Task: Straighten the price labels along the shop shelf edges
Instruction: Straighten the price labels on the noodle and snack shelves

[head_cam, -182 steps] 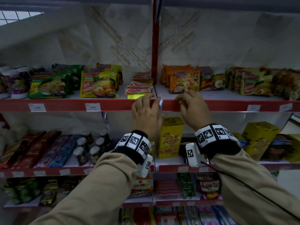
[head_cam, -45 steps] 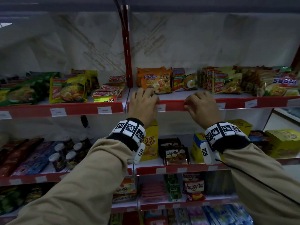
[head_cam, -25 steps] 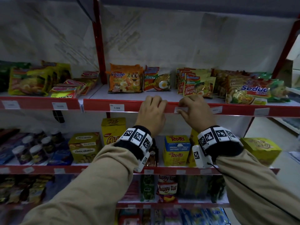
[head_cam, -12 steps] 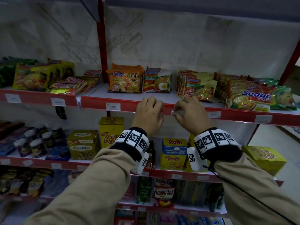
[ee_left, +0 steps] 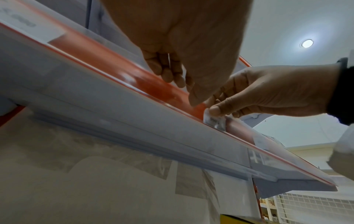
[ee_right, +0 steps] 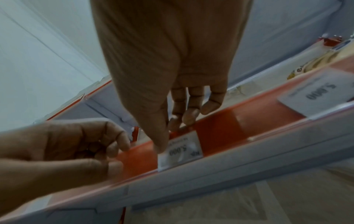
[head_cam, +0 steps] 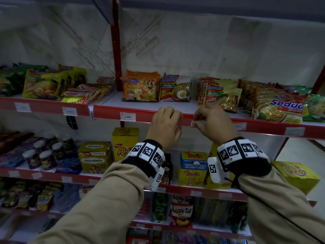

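Observation:
On the red upper shelf rail [head_cam: 146, 115] a small white price label [head_cam: 193, 123] sits under my right hand [head_cam: 212, 124], which pinches it, thumb on its front. In the right wrist view that label [ee_right: 182, 151] reads 5.000 and my right hand's [ee_right: 168, 106] other fingers reach over the rail's top. My left hand [head_cam: 166, 124] is just left of it, fingers curled and holding nothing, with its fingertips at the rail. From the left wrist view, the left hand [ee_left: 180, 84] hangs over the rail beside the right hand [ee_left: 268, 94] and the label [ee_left: 214, 121].
More labels sit along the same rail: one to the left [head_cam: 127, 116], two to the right [head_cam: 240, 126] [head_cam: 294, 131]. Noodle packets [head_cam: 140, 88] fill the shelf just behind my hands. A red upright post [head_cam: 116, 50] divides the bays. Boxes and jars fill the lower shelves.
Both hands have moved right along the upper rail, past the label by the post. In the last half second the right hand kept its pinch on the label; the left hand barely shifted.

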`<state>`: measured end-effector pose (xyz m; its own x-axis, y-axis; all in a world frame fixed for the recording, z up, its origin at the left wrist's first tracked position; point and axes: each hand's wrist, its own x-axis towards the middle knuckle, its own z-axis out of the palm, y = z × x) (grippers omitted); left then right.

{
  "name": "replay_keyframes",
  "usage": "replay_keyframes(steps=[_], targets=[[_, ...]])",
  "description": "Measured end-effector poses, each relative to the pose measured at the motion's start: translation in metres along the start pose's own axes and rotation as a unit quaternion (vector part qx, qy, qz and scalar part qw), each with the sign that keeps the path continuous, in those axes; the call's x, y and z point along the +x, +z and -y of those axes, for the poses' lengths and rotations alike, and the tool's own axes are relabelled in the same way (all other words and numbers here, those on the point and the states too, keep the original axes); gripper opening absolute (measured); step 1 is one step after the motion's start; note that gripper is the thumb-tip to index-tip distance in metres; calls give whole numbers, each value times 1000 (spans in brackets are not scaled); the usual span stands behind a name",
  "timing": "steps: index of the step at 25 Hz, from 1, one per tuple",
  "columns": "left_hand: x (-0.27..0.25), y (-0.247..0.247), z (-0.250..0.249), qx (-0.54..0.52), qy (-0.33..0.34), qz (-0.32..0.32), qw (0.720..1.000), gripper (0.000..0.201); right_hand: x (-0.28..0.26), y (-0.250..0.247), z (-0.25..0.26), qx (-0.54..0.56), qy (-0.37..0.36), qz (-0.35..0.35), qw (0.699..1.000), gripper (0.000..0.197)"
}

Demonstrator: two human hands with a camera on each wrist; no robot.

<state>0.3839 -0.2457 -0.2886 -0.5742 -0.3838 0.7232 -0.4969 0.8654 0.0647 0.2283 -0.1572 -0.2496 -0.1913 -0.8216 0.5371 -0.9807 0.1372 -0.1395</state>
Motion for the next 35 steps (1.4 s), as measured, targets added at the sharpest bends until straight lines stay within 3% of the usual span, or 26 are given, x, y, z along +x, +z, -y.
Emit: replay_keyframes(steps=[5, 9, 14, 18, 21, 24, 28, 32, 35], targets=[[-2, 4, 0, 0, 3, -2, 1000, 25, 0, 2, -3, -22, -11, 27, 999, 13], [-1, 2, 2, -7, 4, 3, 1000, 24, 6, -4, -10, 132, 29, -4, 991, 18], [2, 3, 3, -81, -19, -29, 996, 27, 5, -6, -4, 343, 68, -94, 932, 21], [6, 2, 2, -142, -53, -53, 987, 30, 0, 6, 13, 403, 85, -60, 909, 22], [8, 3, 3, -111, -46, -37, 992, 19, -3, 12, 19, 349, 56, -55, 934, 11], [6, 0, 6, -84, -29, -21, 996, 21, -1, 12, 17, 260, 22, -81, 962, 4], [10, -14, 20, -22, 10, 34, 999, 27, 7, 13, 13, 275, 33, -124, 953, 16], [9, -26, 38, -27, -15, 48, 998, 22, 15, 21, 26, 275, 59, -151, 948, 13], [6, -29, 46, -49, -25, 45, 997, 22, 18, 26, 37, 235, 31, -151, 960, 13]])
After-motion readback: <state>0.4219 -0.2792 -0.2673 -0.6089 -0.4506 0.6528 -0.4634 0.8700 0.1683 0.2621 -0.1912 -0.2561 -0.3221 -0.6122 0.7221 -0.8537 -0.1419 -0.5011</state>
